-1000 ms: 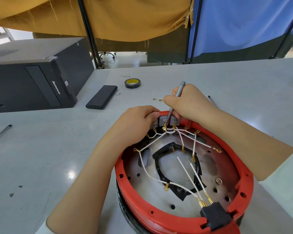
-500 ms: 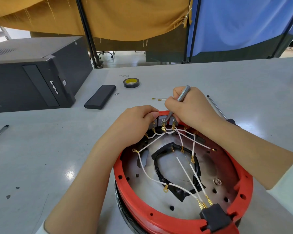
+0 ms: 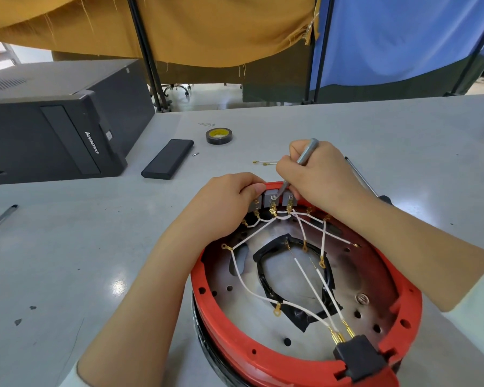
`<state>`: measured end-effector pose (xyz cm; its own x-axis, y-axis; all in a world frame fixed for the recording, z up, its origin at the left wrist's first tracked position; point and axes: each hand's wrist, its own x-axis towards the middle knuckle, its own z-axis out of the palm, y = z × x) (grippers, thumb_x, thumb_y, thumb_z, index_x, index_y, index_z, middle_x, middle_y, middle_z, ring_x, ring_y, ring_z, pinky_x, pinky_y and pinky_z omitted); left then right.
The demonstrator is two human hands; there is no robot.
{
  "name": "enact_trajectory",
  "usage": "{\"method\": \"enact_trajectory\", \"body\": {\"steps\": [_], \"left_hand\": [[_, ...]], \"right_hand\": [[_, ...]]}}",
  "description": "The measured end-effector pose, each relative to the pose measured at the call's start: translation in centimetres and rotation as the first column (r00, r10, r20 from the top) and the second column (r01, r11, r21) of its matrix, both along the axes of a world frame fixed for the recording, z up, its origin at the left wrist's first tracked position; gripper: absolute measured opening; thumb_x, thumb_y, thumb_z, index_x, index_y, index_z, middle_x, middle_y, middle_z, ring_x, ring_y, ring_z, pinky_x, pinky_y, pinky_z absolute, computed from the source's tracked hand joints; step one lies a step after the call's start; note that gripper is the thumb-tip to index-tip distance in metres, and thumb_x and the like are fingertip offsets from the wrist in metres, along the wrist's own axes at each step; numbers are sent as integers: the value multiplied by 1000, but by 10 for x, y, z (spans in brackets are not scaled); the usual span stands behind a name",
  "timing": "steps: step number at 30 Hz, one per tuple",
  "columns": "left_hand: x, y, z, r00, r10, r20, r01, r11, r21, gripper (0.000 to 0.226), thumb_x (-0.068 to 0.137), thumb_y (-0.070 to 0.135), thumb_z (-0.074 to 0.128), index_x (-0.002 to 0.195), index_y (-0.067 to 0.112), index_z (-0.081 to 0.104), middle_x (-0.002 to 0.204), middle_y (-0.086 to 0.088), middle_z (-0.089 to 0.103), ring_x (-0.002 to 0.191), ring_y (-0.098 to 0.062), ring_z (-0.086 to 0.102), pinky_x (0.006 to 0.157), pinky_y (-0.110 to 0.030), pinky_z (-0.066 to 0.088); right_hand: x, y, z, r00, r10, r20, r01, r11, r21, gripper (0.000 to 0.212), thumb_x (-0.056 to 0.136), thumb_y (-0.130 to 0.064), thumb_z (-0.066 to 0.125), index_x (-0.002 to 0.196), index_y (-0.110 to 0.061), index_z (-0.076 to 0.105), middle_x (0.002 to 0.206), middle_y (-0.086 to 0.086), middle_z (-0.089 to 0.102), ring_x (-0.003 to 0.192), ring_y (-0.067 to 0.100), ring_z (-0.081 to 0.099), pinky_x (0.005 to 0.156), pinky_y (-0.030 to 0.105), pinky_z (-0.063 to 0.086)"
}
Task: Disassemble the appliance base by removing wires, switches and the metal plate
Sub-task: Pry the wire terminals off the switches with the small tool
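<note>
We have the red appliance base [image 3: 305, 361] on the table [image 3: 67, 247] before us, wires [image 3: 246, 277] and metal plate [image 3: 355, 272] still in. Our left hand [image 3: 224, 202] grips the far rim by the switches [image 3: 271, 198]; our right hand [image 3: 319, 174] pinches the screwdriver [image 3: 305, 155], tip at the middle switch's terminal. We judge this a switch-freeing step; next we need steady turning without slipping.

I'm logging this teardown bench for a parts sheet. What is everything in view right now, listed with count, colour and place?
Base: 1, red rim, near right of table.
Metal plate: 1, silver, inside base.
Wires: several, white with gold terminals, across plate.
Switches: 3, grey, at far rim.
Connector: 1, black, near rim.
Loose wires: 2, white, table beyond base.
Tape roll: 1, black and yellow, far table.
Black case: 1, beside computer.
Computer: 1, black, left.
Table: 1, grey.
Left hand: holds left switch.
Right hand: grips grey screwdriver, tip at middle switch.
</note>
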<state>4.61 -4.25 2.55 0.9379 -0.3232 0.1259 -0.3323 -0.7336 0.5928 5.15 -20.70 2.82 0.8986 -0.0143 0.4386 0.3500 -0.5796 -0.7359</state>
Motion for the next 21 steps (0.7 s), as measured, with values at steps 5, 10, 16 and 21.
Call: {"method": "enact_trajectory", "body": {"steps": [5,10,16,21], "left_hand": [[1,-1,0,1000,2,-4,-2,1000,9,26,99,36,40,110,32,63,60,18,46,61,0,46,52,-14,28],[1,-1,1,1000,-8,-4,8,1000,19,26,99,35,39,111,31,62,62,19,47,62,1,45,53,-15,29],[1,-1,1,1000,-9,-3,9,1000,29,26,99,36,40,112,31,62,66,20,47,64,2,45,53,-12,28],[0,0,2,1000,-17,-10,17,1000,23,26,99,36,40,113,31,62,80,17,55,74,-3,49,59,-11,32]], "right_hand": [[6,1,3,992,23,-124,-22,1000,14,34,78,-12,52,51,-16,33,32,-3,41,33,9,40,37,15,33],[10,2,7,979,52,-195,-55,998,-12,34,78,-11,52,51,-14,33,29,-4,41,31,8,38,36,13,32],[14,3,11,962,41,-271,-54,998,-38,35,79,-14,52,48,-14,35,30,-3,43,30,8,37,34,12,31],[13,5,11,963,30,-267,-53,995,-81,34,80,-16,51,49,-14,39,31,-3,45,30,5,37,36,12,32]]}}
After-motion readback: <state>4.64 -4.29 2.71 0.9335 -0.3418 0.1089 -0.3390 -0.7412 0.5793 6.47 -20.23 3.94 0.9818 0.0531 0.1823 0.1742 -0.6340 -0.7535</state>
